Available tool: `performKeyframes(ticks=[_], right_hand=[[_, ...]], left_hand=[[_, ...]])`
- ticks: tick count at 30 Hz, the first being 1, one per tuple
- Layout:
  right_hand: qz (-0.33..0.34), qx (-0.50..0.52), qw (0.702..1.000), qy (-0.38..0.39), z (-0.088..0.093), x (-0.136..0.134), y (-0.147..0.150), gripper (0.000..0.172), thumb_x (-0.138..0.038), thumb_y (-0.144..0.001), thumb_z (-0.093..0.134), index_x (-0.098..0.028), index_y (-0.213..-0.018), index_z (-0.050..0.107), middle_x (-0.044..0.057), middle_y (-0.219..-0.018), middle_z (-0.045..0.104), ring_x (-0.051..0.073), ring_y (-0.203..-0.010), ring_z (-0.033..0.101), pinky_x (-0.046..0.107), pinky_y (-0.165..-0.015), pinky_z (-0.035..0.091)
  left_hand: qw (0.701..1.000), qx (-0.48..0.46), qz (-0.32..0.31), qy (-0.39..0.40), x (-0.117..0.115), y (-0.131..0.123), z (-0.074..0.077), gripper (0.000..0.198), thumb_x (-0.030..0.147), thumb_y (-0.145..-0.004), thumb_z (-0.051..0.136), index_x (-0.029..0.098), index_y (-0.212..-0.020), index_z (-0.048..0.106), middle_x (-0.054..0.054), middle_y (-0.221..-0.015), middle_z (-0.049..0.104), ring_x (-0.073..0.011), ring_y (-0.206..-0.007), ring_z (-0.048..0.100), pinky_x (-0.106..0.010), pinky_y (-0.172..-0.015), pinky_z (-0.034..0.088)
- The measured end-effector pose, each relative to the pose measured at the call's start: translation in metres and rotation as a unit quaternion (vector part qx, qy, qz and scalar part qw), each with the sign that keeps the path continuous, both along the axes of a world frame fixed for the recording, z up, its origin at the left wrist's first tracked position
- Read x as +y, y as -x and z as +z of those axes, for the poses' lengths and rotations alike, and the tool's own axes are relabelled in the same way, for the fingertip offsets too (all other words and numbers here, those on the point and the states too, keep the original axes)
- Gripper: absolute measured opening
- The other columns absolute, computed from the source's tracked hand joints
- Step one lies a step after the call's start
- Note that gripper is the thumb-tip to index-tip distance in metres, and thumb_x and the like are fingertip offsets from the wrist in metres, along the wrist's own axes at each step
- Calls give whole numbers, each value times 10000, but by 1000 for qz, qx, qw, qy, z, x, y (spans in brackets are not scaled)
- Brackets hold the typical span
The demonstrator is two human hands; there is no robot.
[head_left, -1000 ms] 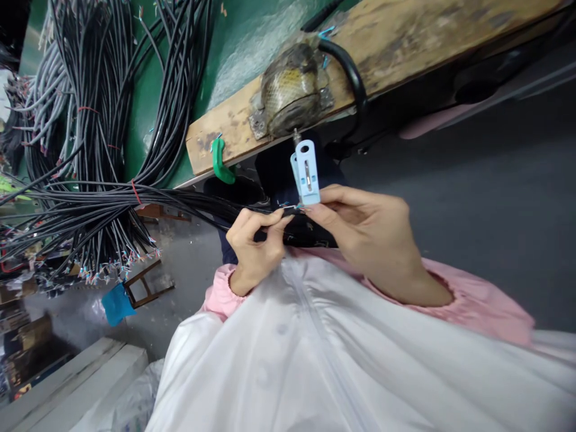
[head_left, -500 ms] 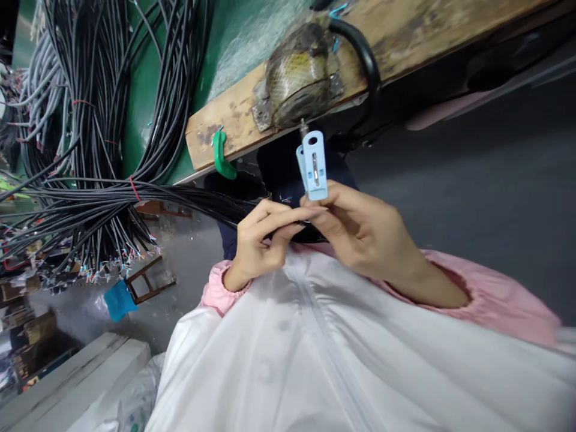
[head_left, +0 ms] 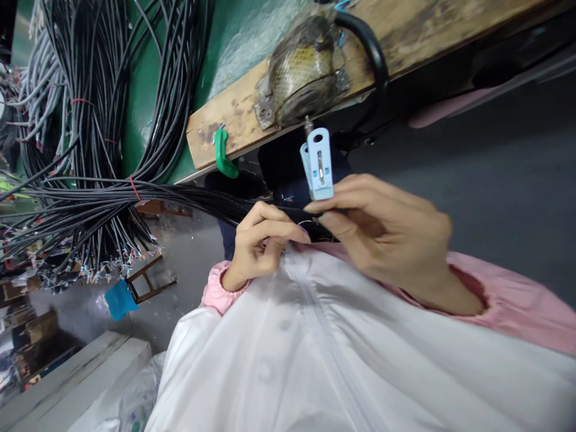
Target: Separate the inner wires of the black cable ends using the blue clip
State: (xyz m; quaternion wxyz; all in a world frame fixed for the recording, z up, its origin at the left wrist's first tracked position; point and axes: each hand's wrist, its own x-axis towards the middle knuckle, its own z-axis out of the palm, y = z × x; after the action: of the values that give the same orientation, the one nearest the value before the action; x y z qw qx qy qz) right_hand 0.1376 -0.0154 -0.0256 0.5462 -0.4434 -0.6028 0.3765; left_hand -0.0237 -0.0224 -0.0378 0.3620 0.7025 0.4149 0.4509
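My left hand (head_left: 265, 240) is closed, thumb and fingers pinched on a cable, with thin purple and white wires (head_left: 306, 228) showing at its fingertips. My right hand (head_left: 387, 234) sits a little to the right, its thumb and index finger nearly together; what lies between them is too small and dark to make out. Just above its fingertips is a light blue clothespin (head_left: 321, 165), fixed on the metal shaft (head_left: 308, 125) of a small tape-wrapped motor (head_left: 303, 75). Black cables (head_left: 211, 204) run from the left toward my left hand and pass behind it.
The motor is mounted on a wooden board (head_left: 245, 99) along the green table's (head_left: 177, 171) edge. A green hook-shaped handle (head_left: 224, 154) hangs from the board. Thick bundles of black cable (head_left: 85, 78) lie at the left. A blue stool (head_left: 120, 299) stands on the floor.
My right hand has moved to the right, away from my left hand, opening a gap between their fingertips. My left hand has stayed almost in place.
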Motion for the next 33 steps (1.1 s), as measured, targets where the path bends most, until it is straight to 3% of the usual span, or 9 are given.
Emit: performKeyframes(ticks=[4,7,12,16,19,21,24,28,33], right_hand=[[30,22,999,-9,-1,-2,4,160,-249,-922,592,-338,-839,697,11,-794,727,192,-698,671,357,-623,526],[18,-6,999,-50,-1,0,2,200,-201,-909,591,-348,-808,682,1,-747,716,198,-693,649,371,-642,507],[82,-48,995,-42,0,7,-12,158,-229,-898,630,-338,-789,667,7,-779,705,221,-769,638,383,-706,495],[142,11,990,-9,-2,19,-19,193,-327,-931,606,-286,-749,657,17,-733,676,176,-691,619,331,-626,501],[111,78,986,92,-3,33,-19,281,-480,-889,666,-238,-745,675,31,-733,665,144,-664,609,295,-602,488],[84,148,969,177,-2,44,-14,424,-635,-803,695,-214,-755,697,36,-736,666,132,-653,595,283,-603,484],[128,256,922,260,3,59,-1,596,-788,-642,712,-194,-687,689,27,-675,641,122,-601,563,265,-542,457],[175,322,878,308,9,67,13,571,-739,-557,807,-192,-594,645,12,-620,601,111,-548,523,244,-481,433],[187,367,852,322,11,63,16,555,-720,-599,799,-191,-635,635,5,-631,570,121,-568,531,254,-516,484]], left_hand=[[999,-7,27,45,-2,2,-3,336,563,-917,570,246,-893,680,-3,-716,613,-107,-629,576,-261,-580,481],[988,-9,10,157,0,4,5,459,634,-858,613,202,-1001,674,-10,-755,659,-100,-638,614,-231,-576,490],[962,-42,-66,262,11,6,25,431,555,-806,723,153,-665,660,4,-627,630,-67,-538,572,-195,-486,422],[977,-40,-28,206,14,-1,31,468,572,-747,772,158,-581,630,18,-562,576,-54,-498,483,-207,-464,375],[991,-40,15,127,12,-7,32,469,570,-746,774,162,-570,622,22,-544,567,-57,-495,482,-216,-464,366],[996,-46,36,71,10,-11,33,419,518,-771,777,167,-594,633,26,-546,572,-57,-495,491,-215,-458,356],[996,-46,79,13,9,-15,36,356,438,-813,760,173,-611,635,28,-543,572,-58,-484,489,-217,-442,339],[990,-49,130,-21,13,-22,41,353,389,-842,733,172,-594,606,26,-537,574,-58,-479,481,-216,-446,347],[988,-64,137,-5,17,-31,42,349,359,-844,734,163,-593,591,33,-527,553,-51,-468,477,-203,-438,337]])
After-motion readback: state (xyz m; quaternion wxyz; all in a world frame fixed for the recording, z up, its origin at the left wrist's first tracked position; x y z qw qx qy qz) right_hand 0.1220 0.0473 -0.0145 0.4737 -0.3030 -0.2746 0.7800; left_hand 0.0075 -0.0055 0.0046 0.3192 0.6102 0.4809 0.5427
